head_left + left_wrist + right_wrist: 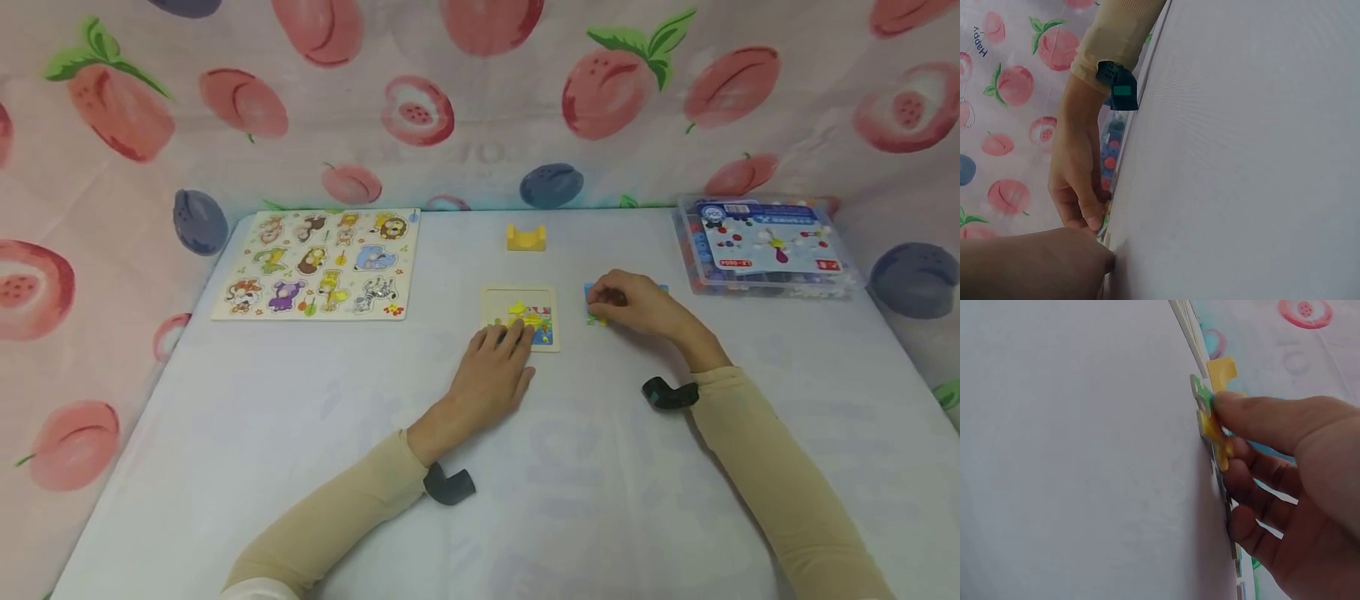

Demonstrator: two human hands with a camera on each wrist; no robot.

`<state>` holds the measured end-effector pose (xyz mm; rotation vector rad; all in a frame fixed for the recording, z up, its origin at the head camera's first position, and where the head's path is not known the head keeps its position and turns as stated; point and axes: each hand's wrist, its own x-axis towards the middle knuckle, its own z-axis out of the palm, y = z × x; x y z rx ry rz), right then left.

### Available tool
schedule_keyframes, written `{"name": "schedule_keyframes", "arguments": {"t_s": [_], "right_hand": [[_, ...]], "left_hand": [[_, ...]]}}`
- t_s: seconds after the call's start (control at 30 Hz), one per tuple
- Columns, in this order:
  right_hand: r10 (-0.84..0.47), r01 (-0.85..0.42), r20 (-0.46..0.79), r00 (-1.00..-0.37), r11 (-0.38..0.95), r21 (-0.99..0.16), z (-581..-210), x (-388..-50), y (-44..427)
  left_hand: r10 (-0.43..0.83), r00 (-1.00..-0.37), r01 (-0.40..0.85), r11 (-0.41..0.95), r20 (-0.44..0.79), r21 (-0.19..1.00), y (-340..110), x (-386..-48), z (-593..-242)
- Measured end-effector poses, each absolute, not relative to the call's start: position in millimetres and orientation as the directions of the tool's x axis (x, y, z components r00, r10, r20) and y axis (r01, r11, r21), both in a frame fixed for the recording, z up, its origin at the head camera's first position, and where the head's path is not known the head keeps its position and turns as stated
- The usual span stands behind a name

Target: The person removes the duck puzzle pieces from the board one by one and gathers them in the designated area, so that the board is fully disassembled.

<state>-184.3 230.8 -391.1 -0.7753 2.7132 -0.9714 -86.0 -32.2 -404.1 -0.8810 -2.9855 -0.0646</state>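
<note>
A small square jigsaw board [557, 321] with a pale wooden rim lies near the table's middle. Colourful pieces fill part of it, and loose yellow pieces lie on top. My left hand [487, 375] rests on its lower left part with the fingers extended, covering that corner. To the right of the board, my right hand [641, 307] pinches a green and yellow jigsaw piece [1210, 426] between thumb and fingers. Blue and green jigsaw pieces [592, 293] lie under and around this hand, largely hidden by it.
Behind the board stands a yellow notched block [527, 242]. An animal peg puzzle [311, 275] lies at the back left. At the back right sits a clear plastic case [765, 287] of coloured parts. A fruit-print cloth [480, 108] hangs behind the table.
</note>
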Motion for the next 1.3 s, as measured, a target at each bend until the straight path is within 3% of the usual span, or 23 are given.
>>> {"name": "schedule_keyframes", "arguments": {"t_s": [0.17,0.5,0.9,1.3], "right_hand": [[-0.519,-0.436,0.027,-0.854,0.687,-0.581,-393,-187,229],[-0.485,-0.383,0.031,-0.874,0.648,-0.658,-391,-184,216],[-0.658,-0.438,0.003,-0.753,0.498,-0.749,-383,-192,167],[-0.663,-0.472,-0.116,-0.74,0.635,-0.612,-376,-198,142]], "left_hand": [[0.539,-0.842,0.54,0.841,0.035,0.045,-31,-87,-403],[0.548,-0.833,0.552,0.832,0.068,0.06,-34,-85,-407],[0.522,-0.846,0.521,0.853,0.111,-0.033,-27,-88,-405],[0.515,-0.849,0.505,0.856,0.119,-0.11,-21,-88,-404]]}}
